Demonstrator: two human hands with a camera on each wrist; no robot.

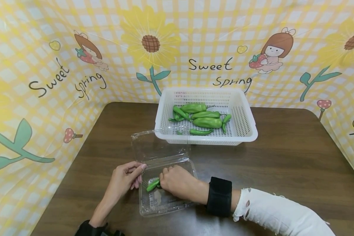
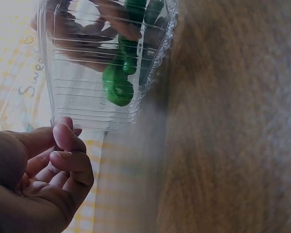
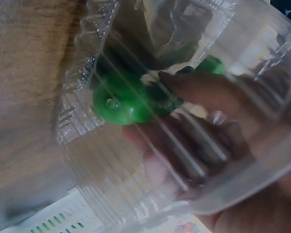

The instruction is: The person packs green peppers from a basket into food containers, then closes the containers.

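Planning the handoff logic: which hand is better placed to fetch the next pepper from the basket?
Probably right: the right hand is placing a pepper inside the clamshell, nearer the basket; the left hand steadies its edge.

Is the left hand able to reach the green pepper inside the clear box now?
Probably yes, though crowded. The left hand rests at the clear box rim, the lid stands open, but the right hand already holds the green pepper.

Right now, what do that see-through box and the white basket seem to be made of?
The see-through box looks like thin, glossy clear plastic: ribbed walls, and the green pepper shows through. The white basket seems to be matte moulded plastic, its walls pierced by slots.
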